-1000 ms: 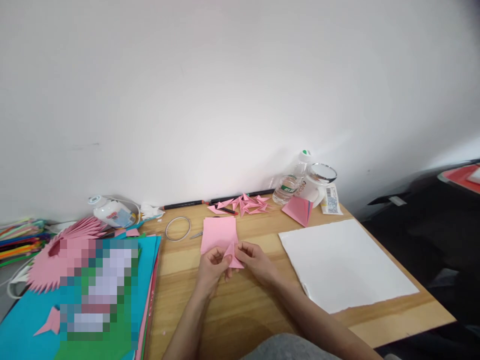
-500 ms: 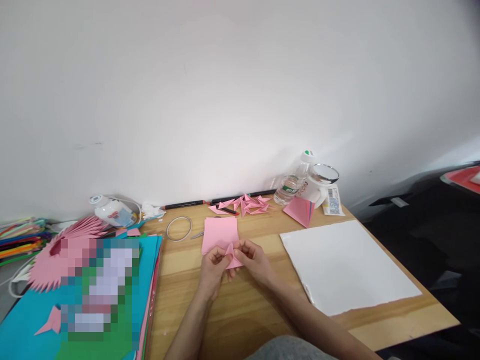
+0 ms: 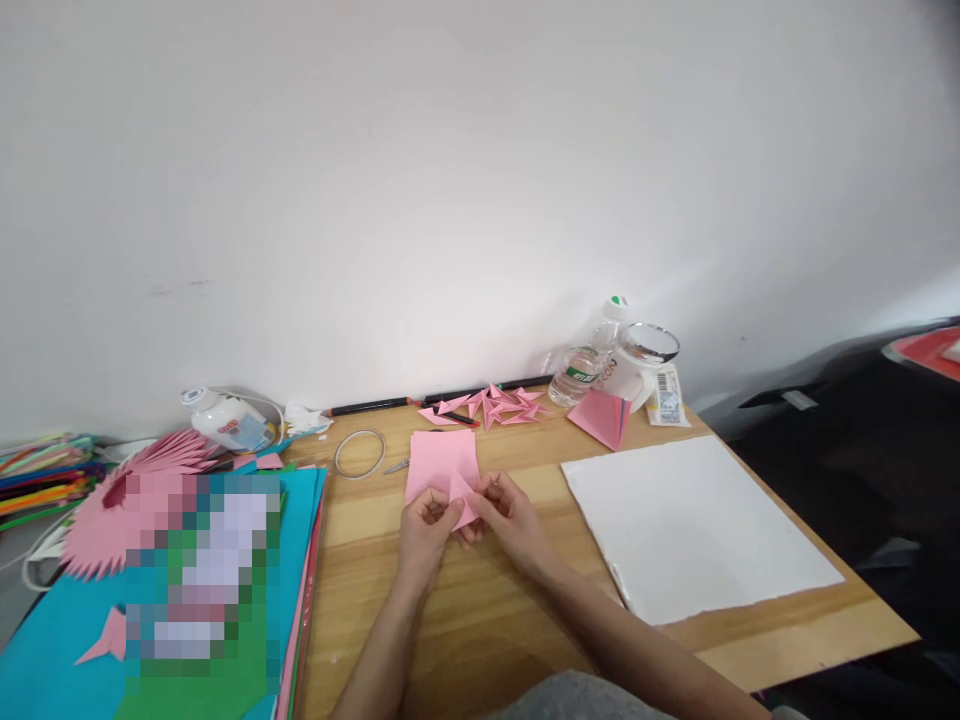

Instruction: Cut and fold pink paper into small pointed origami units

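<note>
while both hands meet over the middle of the light wooden table [image 3: 480, 640], the left hand [image 3: 421, 530] and the right hand [image 3: 510, 520] pinch a small folded pink paper triangle [image 3: 463, 502] between thumbs and fingertips, each closed narrowly on one side of it, apparently so a crease can be pressed while the piece stays lifted just off the wood. directly behind it lies a flat stack of pink paper rectangles [image 3: 441, 462], close enough to draw from. farther back, against the white wall, a cluster of finished pink folded triangles [image 3: 496, 405] sits beside a clear plastic water bottle [image 3: 589, 360] lying tilted and a white mug with a metal rim [image 3: 637, 365], with 1 larger pink folded paper cone [image 3: 600, 418] leaning near them. a thin metal wire ring [image 3: 359, 453] rests left of the stack. a large white paper sheet [image 3: 697, 525] covers the table's right side; blue and green card sheets [image 3: 45, 660] pile up at the left.
</note>
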The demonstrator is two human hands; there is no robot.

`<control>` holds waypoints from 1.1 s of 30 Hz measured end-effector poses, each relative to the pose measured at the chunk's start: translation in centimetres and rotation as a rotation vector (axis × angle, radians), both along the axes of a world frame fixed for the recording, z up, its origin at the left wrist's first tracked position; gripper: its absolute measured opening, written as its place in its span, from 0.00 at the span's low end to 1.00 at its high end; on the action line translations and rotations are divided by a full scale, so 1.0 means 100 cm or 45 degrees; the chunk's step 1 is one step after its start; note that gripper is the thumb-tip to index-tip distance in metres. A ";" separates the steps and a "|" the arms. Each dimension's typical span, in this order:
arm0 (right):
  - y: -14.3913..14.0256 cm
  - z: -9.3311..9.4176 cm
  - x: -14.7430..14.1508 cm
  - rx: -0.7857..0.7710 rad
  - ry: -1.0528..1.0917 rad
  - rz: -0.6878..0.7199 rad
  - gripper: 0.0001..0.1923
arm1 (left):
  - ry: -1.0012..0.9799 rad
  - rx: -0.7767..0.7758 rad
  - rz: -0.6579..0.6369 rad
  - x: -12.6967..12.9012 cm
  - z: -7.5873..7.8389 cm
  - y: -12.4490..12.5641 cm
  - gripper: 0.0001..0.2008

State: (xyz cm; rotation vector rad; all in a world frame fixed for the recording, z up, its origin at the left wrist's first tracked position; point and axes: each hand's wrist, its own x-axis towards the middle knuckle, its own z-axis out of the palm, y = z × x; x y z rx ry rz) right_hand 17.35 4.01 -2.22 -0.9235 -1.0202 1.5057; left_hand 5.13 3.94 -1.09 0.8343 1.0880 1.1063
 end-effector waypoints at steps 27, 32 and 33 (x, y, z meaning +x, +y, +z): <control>-0.003 -0.005 0.007 0.034 -0.300 -0.216 0.06 | -0.268 -0.231 -0.255 -0.005 -0.001 0.001 0.22; -0.004 -0.002 0.004 0.055 -0.220 -0.209 0.06 | -0.217 -0.270 -0.323 -0.005 -0.001 -0.001 0.24; -0.005 -0.001 0.004 0.051 -0.210 -0.200 0.06 | -0.210 -0.269 -0.316 -0.005 -0.001 -0.001 0.24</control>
